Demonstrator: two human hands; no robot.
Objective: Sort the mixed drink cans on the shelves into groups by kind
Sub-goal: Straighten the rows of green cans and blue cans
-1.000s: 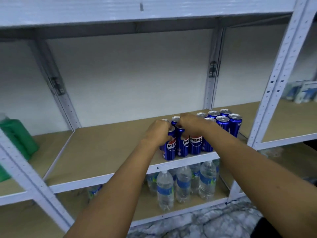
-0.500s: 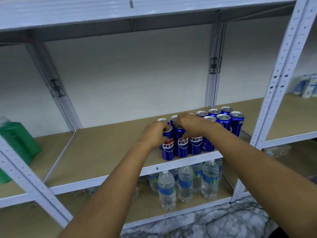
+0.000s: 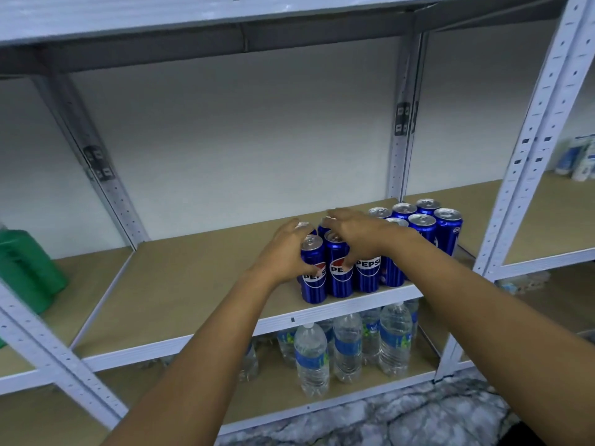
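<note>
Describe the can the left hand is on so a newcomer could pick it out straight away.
Find the middle shelf of the white rack, where blue Pepsi cans cluster toward its right end, above the water bottles. Go to the front row at the shelf's edge. The can is the leftmost one there, with bare shelf to its left and the left hand curled round its left side.
</note>
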